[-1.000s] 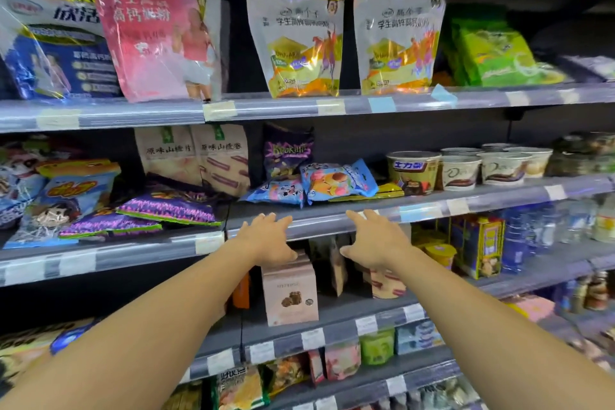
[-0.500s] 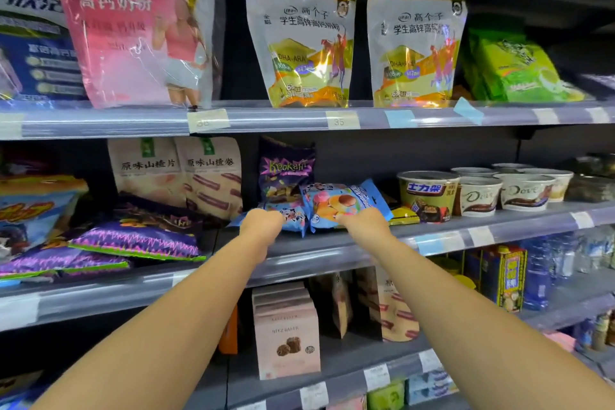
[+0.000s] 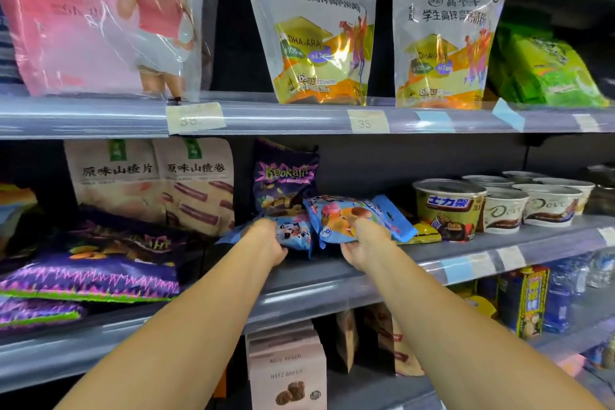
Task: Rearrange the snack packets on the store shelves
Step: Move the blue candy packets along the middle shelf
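Reaching onto the middle shelf (image 3: 332, 280), I have my left hand (image 3: 269, 243) closed on the near end of a blue cow-print packet (image 3: 294, 234) and my right hand (image 3: 364, 245) gripping the lower edge of a blue cookie packet (image 3: 346, 216), thumb on top and fingers underneath. Both packets lie side by side at the shelf's front, touching, just in front of an upright purple Krokant bag (image 3: 283, 178). To their right stand chocolate tubs (image 3: 449, 203); flat purple packets (image 3: 93, 270) lie to the left
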Tool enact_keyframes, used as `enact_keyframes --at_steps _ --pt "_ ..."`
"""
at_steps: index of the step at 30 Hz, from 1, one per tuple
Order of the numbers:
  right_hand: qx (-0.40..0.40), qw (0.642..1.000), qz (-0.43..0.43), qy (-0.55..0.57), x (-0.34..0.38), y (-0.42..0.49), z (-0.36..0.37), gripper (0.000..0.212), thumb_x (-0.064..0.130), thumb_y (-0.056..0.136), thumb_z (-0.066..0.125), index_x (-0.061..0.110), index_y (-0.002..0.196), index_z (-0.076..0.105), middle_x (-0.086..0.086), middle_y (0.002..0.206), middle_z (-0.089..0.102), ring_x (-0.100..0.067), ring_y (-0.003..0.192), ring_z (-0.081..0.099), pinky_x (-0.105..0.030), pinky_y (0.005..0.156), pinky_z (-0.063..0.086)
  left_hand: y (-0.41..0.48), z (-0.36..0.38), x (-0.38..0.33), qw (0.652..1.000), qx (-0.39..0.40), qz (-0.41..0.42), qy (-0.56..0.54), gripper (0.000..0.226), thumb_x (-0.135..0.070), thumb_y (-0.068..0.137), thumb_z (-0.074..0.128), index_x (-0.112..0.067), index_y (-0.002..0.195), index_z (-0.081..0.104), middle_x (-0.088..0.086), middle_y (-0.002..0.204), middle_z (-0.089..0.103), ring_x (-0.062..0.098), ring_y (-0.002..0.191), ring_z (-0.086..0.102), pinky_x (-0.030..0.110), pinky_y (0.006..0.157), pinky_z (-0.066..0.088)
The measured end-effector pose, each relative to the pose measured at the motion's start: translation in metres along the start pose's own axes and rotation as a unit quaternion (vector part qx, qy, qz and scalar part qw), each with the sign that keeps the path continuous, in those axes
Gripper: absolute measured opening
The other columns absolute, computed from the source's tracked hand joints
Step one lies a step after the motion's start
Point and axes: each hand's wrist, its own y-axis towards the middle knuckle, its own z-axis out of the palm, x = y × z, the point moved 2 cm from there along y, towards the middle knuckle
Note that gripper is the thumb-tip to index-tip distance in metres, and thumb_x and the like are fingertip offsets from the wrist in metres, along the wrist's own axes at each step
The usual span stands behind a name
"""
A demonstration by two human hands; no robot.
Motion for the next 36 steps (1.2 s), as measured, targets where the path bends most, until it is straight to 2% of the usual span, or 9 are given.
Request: enact_keyframes --at_steps 4,7,9,13,17,20,27,31,36 --pt "-0.019 0.999 -0.004 0.032 0.006 -0.01 0.009 0.042 0.032 0.079 0.075 0.024 0.117 0.057 -0.001 0.098 0.059 -0.013 0.075 0.056 -0.031 0.09 0.051 0.002 0.011 -0.001 1.0 0.013 -0.007 -0.019 0.038 -0.021 0.101 0.041 -0.008 0.135 0.049 0.001 0.129 0.057 0.018 0.127 0.053 0.027 0.101 0.04" --pt "-0.035 0.998 -0.002 0.053 0.004 0.0 0.013 0.048 0.039 0.076 0.077 0.026 0.12 0.06 0.003 0.093 0.057 -0.012 0.067 0.05 -0.026 0.061 0.049 -0.004 0.019 -0.006 0.999 0.029 0.034 -0.001 0.041 -0.011 0.102 0.036 -0.002 0.141 0.04 0.01 0.148 0.044 0.024 0.136 0.042 0.031 0.106 0.036" --pt "-0.052 0.997 0.005 0.051 0.005 0.003 0.014 0.046 0.04 0.076 0.077 0.022 0.115 0.06 0.003 0.084 0.053 -0.012 0.065 0.047 -0.026 0.056 0.045 0.004 0.022 -0.007 0.999 0.038 0.034 -0.005 0.042 -0.01 0.103 0.032 0.0 0.143 0.036 0.008 0.151 0.039 0.023 0.139 0.038 0.03 0.109 0.033" --pt "-0.072 0.997 0.002 0.037 0.007 0.007 0.014 0.048 0.042 0.076 0.078 0.018 0.11 0.054 -0.001 0.087 0.049 -0.02 0.081 0.051 -0.031 0.07 0.05 0.044 0.02 -0.005 0.999 -0.015 0.025 -0.019 0.037 -0.019 0.093 0.045 -0.013 0.128 0.056 0.003 0.127 0.064 0.027 0.112 0.063 0.04 0.092 0.051" --pt "-0.074 0.996 -0.002 0.044 0.011 0.005 0.014 0.047 0.032 0.077 0.079 0.015 0.11 0.05 -0.009 0.105 0.053 -0.03 0.101 0.055 -0.043 0.083 0.056 0.026 0.023 -0.001 0.999 0.006 0.036 -0.005 0.028 -0.015 0.097 0.045 -0.009 0.123 0.054 0.007 0.125 0.06 0.028 0.11 0.061 0.043 0.091 0.046" --pt "-0.07 0.997 -0.031 0.031 0.015 0.004 0.009 0.046 0.024 0.074 0.081 0.014 0.108 0.052 -0.009 0.102 0.056 -0.03 0.098 0.059 -0.046 0.085 0.056 0.04 0.02 0.001 0.997 0.025 0.054 0.045 0.012 -0.011 0.092 0.048 -0.005 0.096 0.057 0.008 0.1 0.063 0.024 0.079 0.062 0.036 0.075 0.053" --pt "-0.018 0.996 -0.087 -0.005 0.027 -0.007 -0.021 0.042 0.018 0.062 0.078 0.012 0.099 0.06 -0.012 0.098 0.071 -0.033 0.088 0.071 -0.058 0.079 0.056 0.058 -0.005 -0.009 0.994 -0.028 0.11 0.007 0.052 -0.038 0.058 0.081 -0.011 0.1 0.067 0.011 0.089 0.074 0.03 0.069 0.073 0.048 0.053 0.058" --pt "0.015 0.994 -0.104 -0.04 0.038 -0.027 -0.042 0.049 0.023 0.058 0.077 0.011 0.103 0.062 -0.015 0.101 0.073 -0.033 0.089 0.072 -0.061 0.079 0.055 -0.01 -0.011 -0.009 0.986 -0.015 0.167 0.018 0.031 -0.026 0.081 0.072 -0.012 0.106 0.064 0.006 0.09 0.067 0.018 0.058 0.067 0.03 0.038 0.053" --pt "0.043 0.987 -0.138 -0.068 0.046 -0.062 -0.069 0.047 0.02 0.065 0.078 0.002 0.107 0.065 -0.014 0.099 0.072 -0.032 0.085 0.072 -0.051 0.068 0.061 -0.057 -0.028 -0.005 0.961 -0.054 0.253 0.096 0.026 -0.011 0.085 0.068 -0.002 0.107 0.06 0.005 0.075 0.059 0.019 0.059 0.056 0.024 0.045 0.048"
